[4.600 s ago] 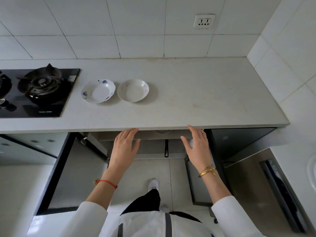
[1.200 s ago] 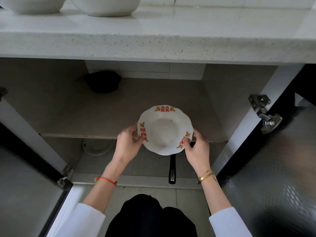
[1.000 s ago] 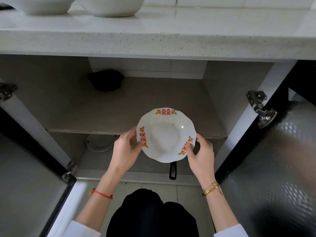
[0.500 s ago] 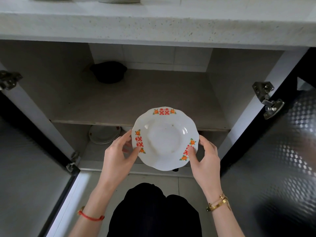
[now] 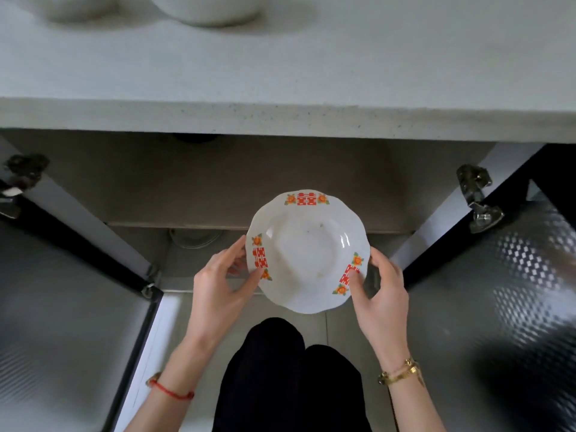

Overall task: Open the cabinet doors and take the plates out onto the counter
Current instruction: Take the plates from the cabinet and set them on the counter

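I see the counter [image 5: 280, 73] across the top, 12 o'clock; two bowls [image 5: 205, 7] cut off at its far edge; cabinet [image 5: 218, 182] below it with both doors swung wide, left door [image 5: 62, 307] at 8 o'clock, right door [image 5: 498, 307] at 4 o'clock; plate [image 5: 307, 254] with red and orange rim marks at centre, in front of the cabinet, below counter level; my left hand [image 5: 218, 288] grips its rim at 9 o'clock, right hand [image 5: 380, 291] grips it at 4 o'clock; another plate [image 5: 194, 240] sits on the lower level, 10 o'clock of the held one; hinge [image 5: 477, 198] at 3 o'clock.
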{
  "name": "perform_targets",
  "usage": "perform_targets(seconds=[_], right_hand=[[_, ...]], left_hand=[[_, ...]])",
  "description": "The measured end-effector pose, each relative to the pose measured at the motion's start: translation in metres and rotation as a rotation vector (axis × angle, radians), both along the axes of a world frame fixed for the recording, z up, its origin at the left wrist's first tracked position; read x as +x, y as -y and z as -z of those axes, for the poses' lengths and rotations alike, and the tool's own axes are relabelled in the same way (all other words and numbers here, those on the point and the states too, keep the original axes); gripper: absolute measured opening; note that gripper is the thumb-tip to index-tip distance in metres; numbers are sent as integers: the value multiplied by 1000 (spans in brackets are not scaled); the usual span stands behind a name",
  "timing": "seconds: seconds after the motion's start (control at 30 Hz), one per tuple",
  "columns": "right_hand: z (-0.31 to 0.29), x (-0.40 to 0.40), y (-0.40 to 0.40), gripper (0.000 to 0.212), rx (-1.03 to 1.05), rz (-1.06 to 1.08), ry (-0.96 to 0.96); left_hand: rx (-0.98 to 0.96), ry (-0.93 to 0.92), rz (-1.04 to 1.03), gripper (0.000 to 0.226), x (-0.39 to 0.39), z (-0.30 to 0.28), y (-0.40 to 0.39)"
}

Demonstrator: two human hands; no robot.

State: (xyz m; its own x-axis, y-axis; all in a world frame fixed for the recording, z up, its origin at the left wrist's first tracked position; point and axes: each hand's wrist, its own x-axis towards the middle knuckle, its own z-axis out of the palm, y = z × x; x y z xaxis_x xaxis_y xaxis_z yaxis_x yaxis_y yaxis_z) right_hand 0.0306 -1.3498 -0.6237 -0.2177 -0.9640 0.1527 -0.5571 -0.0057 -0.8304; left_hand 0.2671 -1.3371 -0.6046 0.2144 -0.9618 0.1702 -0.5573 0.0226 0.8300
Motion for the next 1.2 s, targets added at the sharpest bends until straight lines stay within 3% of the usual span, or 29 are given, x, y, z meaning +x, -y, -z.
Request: perform_targets(seconds=[0.47,0.87,1.2], right_hand=[[-174,-6,-89,50,175,32,-27],[-358,-12,-115,47,104,-60,-28],[-421,-30,-79,44,106,-68,-38]], left_hand=[[246,-8,-59,58,-13,-181,-84],[159,-24,-74,52,-18,-361,-125],[139,-60,-7,48,-36,-414,-82]])
